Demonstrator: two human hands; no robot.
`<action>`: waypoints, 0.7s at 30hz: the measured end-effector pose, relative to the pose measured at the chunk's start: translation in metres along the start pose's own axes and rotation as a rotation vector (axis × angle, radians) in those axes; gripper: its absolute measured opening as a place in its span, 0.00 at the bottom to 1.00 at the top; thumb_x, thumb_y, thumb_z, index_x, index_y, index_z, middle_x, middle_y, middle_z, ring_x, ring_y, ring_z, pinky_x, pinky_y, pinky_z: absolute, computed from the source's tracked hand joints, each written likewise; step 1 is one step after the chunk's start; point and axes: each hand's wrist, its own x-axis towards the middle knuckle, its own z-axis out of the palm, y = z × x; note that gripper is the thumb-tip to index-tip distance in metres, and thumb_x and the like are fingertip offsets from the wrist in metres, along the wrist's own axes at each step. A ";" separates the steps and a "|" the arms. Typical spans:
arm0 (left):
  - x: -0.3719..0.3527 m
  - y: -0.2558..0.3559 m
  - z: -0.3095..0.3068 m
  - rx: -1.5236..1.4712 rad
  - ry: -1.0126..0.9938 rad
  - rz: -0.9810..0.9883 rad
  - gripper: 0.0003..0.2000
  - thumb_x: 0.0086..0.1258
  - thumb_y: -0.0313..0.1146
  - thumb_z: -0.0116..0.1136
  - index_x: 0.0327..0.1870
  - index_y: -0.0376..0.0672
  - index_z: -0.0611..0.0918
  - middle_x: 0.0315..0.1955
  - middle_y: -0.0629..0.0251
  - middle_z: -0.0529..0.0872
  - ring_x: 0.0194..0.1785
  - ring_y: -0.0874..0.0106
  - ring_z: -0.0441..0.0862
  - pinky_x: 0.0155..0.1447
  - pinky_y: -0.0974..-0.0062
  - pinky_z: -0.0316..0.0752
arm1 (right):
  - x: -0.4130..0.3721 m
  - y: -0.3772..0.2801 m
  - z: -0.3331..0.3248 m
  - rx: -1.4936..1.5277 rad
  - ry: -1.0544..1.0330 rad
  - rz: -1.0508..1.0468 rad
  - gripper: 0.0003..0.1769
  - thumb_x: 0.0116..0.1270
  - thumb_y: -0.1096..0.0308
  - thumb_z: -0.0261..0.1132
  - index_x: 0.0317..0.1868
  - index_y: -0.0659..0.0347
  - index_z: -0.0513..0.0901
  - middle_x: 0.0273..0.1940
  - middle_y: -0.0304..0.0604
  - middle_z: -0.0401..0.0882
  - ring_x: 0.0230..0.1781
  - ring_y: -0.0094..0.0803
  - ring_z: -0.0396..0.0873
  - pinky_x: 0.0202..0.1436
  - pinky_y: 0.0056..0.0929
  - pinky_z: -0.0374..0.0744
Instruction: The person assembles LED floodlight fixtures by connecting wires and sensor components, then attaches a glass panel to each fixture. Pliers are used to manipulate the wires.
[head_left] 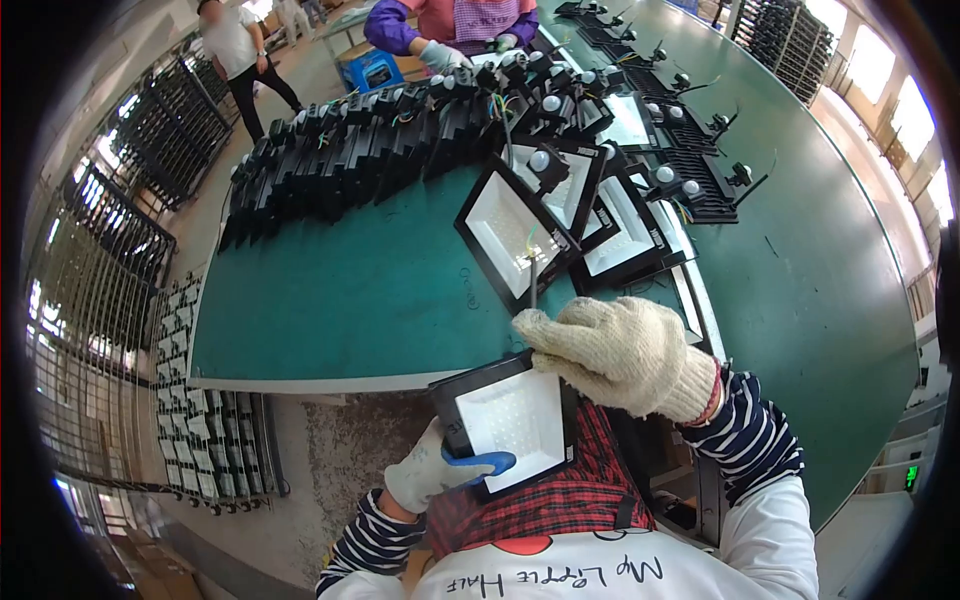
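My left hand [440, 470], in a white glove with blue coating, grips a black-framed LED floodlight [515, 420] by its lower left edge. The lamp is tilted in front of my plaid apron, its white face up. My right hand [625, 355], in a cream knit glove, is above the lamp's top edge with fingers pinched round a dark cable [533, 285]. Thin coloured wire ends show at the cable's upper tip. Where the cable's lower end goes is hidden behind my glove. Just beyond lies another floodlight [510, 230], face up.
More floodlights [625, 235] overlap at the right of the green table [330, 300]. A long row of black lamps with sensors [350, 160] stands across the back. A co-worker's gloved hand [445, 57] is behind them. A conveyor [810, 260] runs along the right; racks [215, 440] stand left.
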 end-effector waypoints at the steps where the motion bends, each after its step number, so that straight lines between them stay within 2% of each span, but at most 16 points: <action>1: 0.002 0.002 0.000 0.027 -0.018 0.008 0.35 0.58 0.35 0.79 0.67 0.37 0.75 0.56 0.56 0.85 0.57 0.69 0.84 0.62 0.69 0.78 | 0.001 -0.007 0.002 -0.071 0.004 -0.011 0.17 0.73 0.57 0.63 0.59 0.49 0.78 0.32 0.41 0.82 0.24 0.39 0.85 0.22 0.36 0.81; 4: 0.005 0.007 -0.002 0.129 -0.065 -0.043 0.30 0.59 0.36 0.78 0.61 0.37 0.80 0.49 0.57 0.89 0.52 0.70 0.85 0.60 0.69 0.79 | 0.008 -0.024 0.006 -0.038 -0.061 0.097 0.15 0.74 0.56 0.61 0.56 0.50 0.76 0.33 0.41 0.82 0.25 0.40 0.85 0.23 0.37 0.82; 5: 0.007 -0.002 -0.004 0.068 -0.091 -0.080 0.27 0.60 0.37 0.77 0.58 0.36 0.81 0.46 0.57 0.90 0.47 0.71 0.86 0.57 0.69 0.79 | 0.009 -0.029 0.011 -0.050 -0.042 0.109 0.14 0.74 0.56 0.61 0.55 0.50 0.75 0.34 0.42 0.83 0.26 0.41 0.86 0.24 0.37 0.83; 8: 0.013 -0.001 -0.001 0.247 -0.175 -0.075 0.26 0.62 0.39 0.75 0.58 0.36 0.81 0.45 0.57 0.89 0.46 0.71 0.85 0.55 0.68 0.79 | 0.016 -0.047 0.019 -0.009 -0.107 0.169 0.15 0.75 0.56 0.60 0.57 0.49 0.74 0.34 0.41 0.83 0.26 0.41 0.86 0.24 0.37 0.84; 12: 0.012 0.019 -0.004 0.298 -0.216 -0.026 0.27 0.62 0.41 0.74 0.58 0.34 0.80 0.41 0.56 0.89 0.41 0.69 0.84 0.54 0.69 0.79 | 0.022 -0.048 0.012 0.019 -0.014 0.111 0.17 0.74 0.54 0.61 0.59 0.48 0.76 0.35 0.41 0.83 0.26 0.40 0.86 0.23 0.36 0.82; 13: 0.014 0.028 -0.013 0.421 -0.267 -0.004 0.26 0.62 0.41 0.74 0.56 0.34 0.81 0.35 0.57 0.88 0.37 0.69 0.82 0.48 0.69 0.78 | 0.025 -0.045 0.001 0.029 -0.037 0.106 0.18 0.73 0.52 0.62 0.58 0.49 0.78 0.36 0.42 0.83 0.26 0.40 0.86 0.24 0.36 0.83; 16: 0.021 0.087 -0.032 0.689 -0.469 -0.213 0.23 0.61 0.41 0.73 0.50 0.34 0.82 0.29 0.59 0.84 0.33 0.71 0.80 0.41 0.69 0.75 | 0.027 -0.024 -0.010 0.260 -0.155 0.100 0.29 0.72 0.45 0.64 0.68 0.48 0.75 0.40 0.43 0.86 0.36 0.42 0.88 0.33 0.36 0.85; 17: 0.024 0.087 -0.044 0.702 -0.535 -0.166 0.22 0.61 0.41 0.73 0.49 0.34 0.82 0.26 0.61 0.81 0.30 0.73 0.77 0.37 0.69 0.72 | 0.026 -0.027 -0.009 0.324 -0.209 0.186 0.30 0.70 0.48 0.67 0.67 0.51 0.78 0.34 0.44 0.85 0.32 0.40 0.87 0.32 0.33 0.84; 18: 0.027 0.089 -0.052 0.588 -0.565 -0.216 0.28 0.61 0.41 0.74 0.58 0.35 0.80 0.34 0.61 0.84 0.37 0.74 0.78 0.44 0.72 0.75 | 0.025 -0.032 -0.007 0.387 -0.260 0.274 0.31 0.67 0.50 0.71 0.66 0.55 0.80 0.29 0.44 0.84 0.27 0.37 0.86 0.30 0.29 0.82; 19: 0.026 0.092 -0.051 0.335 -0.484 -0.246 0.31 0.62 0.41 0.73 0.63 0.34 0.77 0.41 0.59 0.85 0.43 0.73 0.80 0.51 0.73 0.75 | 0.027 -0.036 -0.007 0.319 -0.386 0.353 0.32 0.68 0.51 0.72 0.68 0.58 0.78 0.27 0.38 0.83 0.24 0.28 0.83 0.28 0.26 0.80; 20: 0.024 0.094 -0.051 0.083 -0.402 -0.273 0.34 0.63 0.41 0.72 0.68 0.33 0.74 0.48 0.57 0.85 0.49 0.73 0.81 0.58 0.75 0.76 | 0.024 -0.033 -0.004 0.494 -0.373 0.462 0.32 0.68 0.51 0.72 0.67 0.59 0.79 0.29 0.39 0.84 0.26 0.26 0.83 0.30 0.25 0.80; 21: 0.020 0.052 -0.092 -0.158 -0.371 -0.228 0.35 0.68 0.41 0.68 0.72 0.31 0.70 0.61 0.53 0.81 0.63 0.67 0.79 0.69 0.73 0.71 | 0.018 -0.027 0.002 0.675 -0.356 0.569 0.32 0.68 0.52 0.72 0.66 0.61 0.79 0.32 0.39 0.85 0.29 0.24 0.83 0.31 0.25 0.80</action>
